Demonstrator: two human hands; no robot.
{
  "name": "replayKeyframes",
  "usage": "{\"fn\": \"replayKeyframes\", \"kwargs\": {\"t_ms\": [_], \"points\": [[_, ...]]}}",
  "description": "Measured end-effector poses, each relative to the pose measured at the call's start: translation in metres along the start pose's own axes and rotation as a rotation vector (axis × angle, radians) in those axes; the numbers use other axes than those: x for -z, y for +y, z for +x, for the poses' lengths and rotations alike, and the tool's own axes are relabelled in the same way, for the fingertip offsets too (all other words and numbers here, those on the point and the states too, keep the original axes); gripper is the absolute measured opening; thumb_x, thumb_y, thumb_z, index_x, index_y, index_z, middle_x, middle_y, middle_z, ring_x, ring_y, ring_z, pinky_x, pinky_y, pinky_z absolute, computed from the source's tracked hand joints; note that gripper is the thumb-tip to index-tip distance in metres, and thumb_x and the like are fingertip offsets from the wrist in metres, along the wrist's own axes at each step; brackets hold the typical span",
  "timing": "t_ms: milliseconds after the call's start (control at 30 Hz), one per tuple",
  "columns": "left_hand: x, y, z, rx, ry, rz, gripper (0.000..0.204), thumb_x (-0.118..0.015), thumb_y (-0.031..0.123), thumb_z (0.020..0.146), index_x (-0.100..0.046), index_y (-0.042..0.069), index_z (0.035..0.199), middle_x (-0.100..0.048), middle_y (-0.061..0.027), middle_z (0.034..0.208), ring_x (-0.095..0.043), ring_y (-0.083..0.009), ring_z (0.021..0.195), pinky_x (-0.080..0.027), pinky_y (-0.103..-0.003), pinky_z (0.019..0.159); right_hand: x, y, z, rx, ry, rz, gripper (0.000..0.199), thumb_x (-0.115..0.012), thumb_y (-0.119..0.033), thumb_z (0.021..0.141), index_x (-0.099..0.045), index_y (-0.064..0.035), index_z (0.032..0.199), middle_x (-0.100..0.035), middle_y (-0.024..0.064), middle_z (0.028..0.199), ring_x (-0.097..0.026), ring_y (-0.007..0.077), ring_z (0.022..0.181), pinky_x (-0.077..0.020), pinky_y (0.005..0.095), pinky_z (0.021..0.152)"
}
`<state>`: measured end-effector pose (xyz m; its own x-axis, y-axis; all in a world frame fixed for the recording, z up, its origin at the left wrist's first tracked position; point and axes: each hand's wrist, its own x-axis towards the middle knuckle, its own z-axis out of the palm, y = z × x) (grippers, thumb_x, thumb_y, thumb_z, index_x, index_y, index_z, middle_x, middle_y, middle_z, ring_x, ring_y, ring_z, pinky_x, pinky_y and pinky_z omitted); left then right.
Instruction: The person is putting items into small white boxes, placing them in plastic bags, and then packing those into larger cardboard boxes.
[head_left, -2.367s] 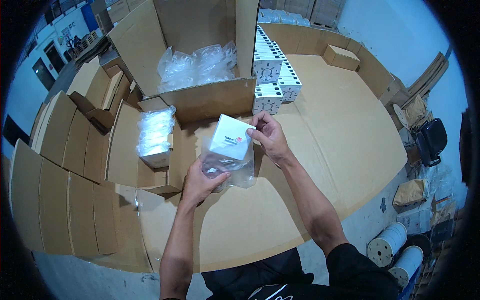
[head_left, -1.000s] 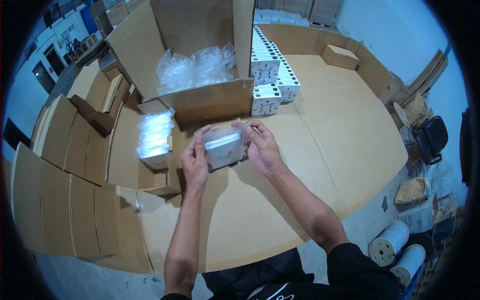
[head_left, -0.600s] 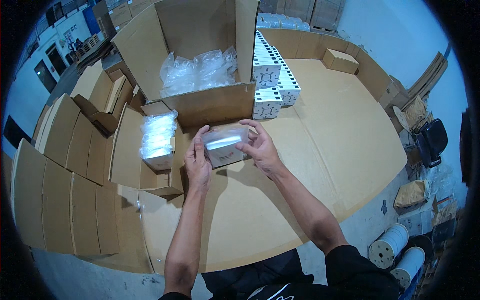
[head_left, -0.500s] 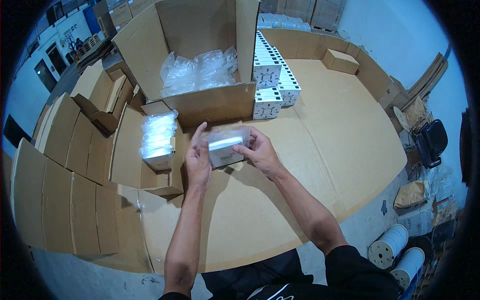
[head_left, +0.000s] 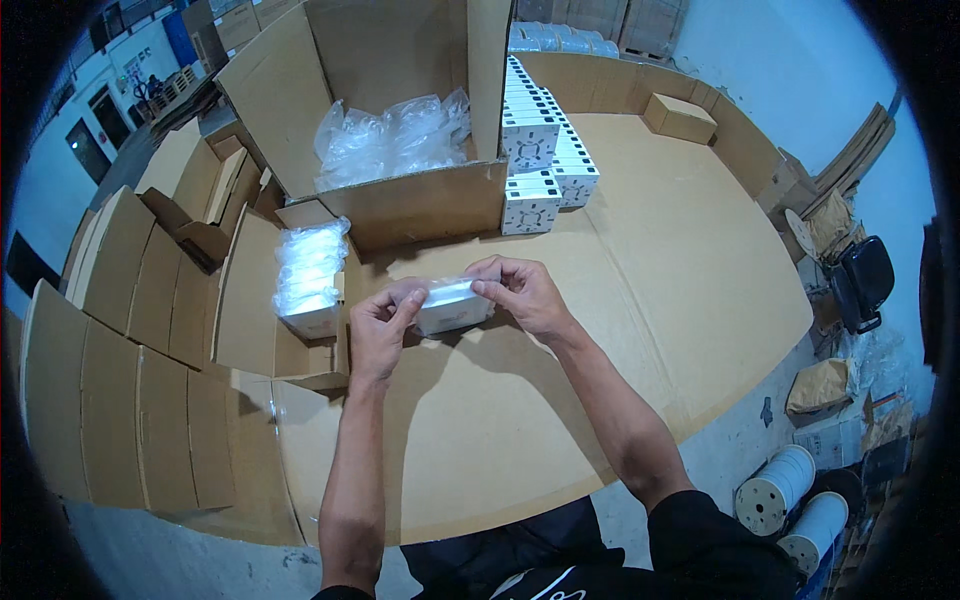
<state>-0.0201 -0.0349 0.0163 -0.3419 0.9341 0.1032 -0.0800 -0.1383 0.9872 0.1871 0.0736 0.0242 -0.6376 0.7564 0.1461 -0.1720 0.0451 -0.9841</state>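
Note:
A small white box in a clear plastic bag is between my hands, above the cardboard-covered table. At its left end my left hand pinches the bag between thumb and fingers. My right hand grips the top right of the bag the same way. Just left of my left hand is an open small carton, where a row of plastic-wrapped white boxes stands. Beyond my hands a large open carton holds a heap of clear plastic bags.
White boxes with dark square marks are stacked right of the large carton. Folded cardboard cartons line the left side. A small brown box lies at the far right of the table. Cable spools stand on the floor at right.
The wrapped box has tipped so its top edge faces up more. My left hand has lowered and its raised fingers have curled in to pinch the bag; my right fingers have shifted along it.

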Motion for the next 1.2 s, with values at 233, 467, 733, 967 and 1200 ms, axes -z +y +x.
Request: {"fn": "replayKeyframes", "kwargs": {"t_ms": [233, 467, 733, 967, 1200], "points": [[-0.019, -0.009, -0.004, 0.006, 0.251, -0.071, 0.019, -0.079, 0.02, 0.093, -0.067, 0.007, 0.087, -0.063, 0.0041, 0.079, -0.051, -0.0023, 0.068, -0.039, -0.022, 0.058, -0.006, 0.009, 0.001, 0.046, 0.102, 0.093, 0.014, -0.07, -0.006, 0.096, -0.059, -0.0033, 0.088, -0.068, 0.0121, 0.112, -0.064, 0.0131, 0.102, -0.0523, 0.0297, 0.089], [-0.019, -0.014, 0.002, -0.001, 0.275, -0.091, 0.024, -0.08, 0.019, 0.092, -0.059, 0.009, 0.086, -0.061, 0.0032, 0.078, -0.052, -0.003, 0.07, -0.04, -0.021, 0.059, -0.014, -0.009, -0.003, 0.254, 0.078, 0.251, 0.013, -0.07, -0.006, 0.096, -0.067, -0.0019, 0.108, -0.063, 0.0112, 0.13, -0.063, 0.0194, 0.115, -0.0512, 0.0339, 0.099], [-0.03, -0.002, 0.0, -0.346, 0.34, 0.127, 0.026, -0.078, 0.005, 0.089, -0.06, 0.004, 0.108, -0.063, -0.0076, 0.112, -0.061, -0.0139, 0.099, -0.05, -0.03, 0.086, -0.012, -0.008, -0.006, 0.114, 0.032, -0.358, 0.029, -0.077, -0.008, 0.087, -0.074, -0.0033, 0.115, -0.074, 0.0089, 0.111, -0.068, 0.0174, 0.104, -0.0532, 0.0321, 0.092], [-0.018, 0.015, -0.004, -0.794, 0.1, 0.877, 0.027, -0.076, -0.002, 0.083, -0.074, 0.008, 0.108, -0.076, -0.0048, 0.106, -0.063, -0.0298, 0.113, -0.05, -0.042, 0.097, -0.013, -0.01, -0.004, 0.101, -0.004, -0.373, 0.027, -0.076, -0.01, 0.088, -0.074, -0.0025, 0.114, -0.075, 0.0082, 0.106, -0.067, 0.0147, 0.097, -0.0532, 0.031, 0.087], [-0.024, 0.009, -0.005, -0.435, -0.005, 0.471, 0.027, -0.078, 0.005, 0.087, -0.072, 0.003, 0.114, -0.074, -0.0094, 0.11, -0.069, -0.0207, 0.105, -0.054, -0.033, 0.091, -0.009, -0.02, -0.008, 0.158, -0.005, -0.537, 0.026, -0.076, -0.008, 0.088, -0.072, -0.0004, 0.112, -0.075, 0.0125, 0.104, -0.07, 0.0208, 0.094, -0.0542, 0.034, 0.084]]}}
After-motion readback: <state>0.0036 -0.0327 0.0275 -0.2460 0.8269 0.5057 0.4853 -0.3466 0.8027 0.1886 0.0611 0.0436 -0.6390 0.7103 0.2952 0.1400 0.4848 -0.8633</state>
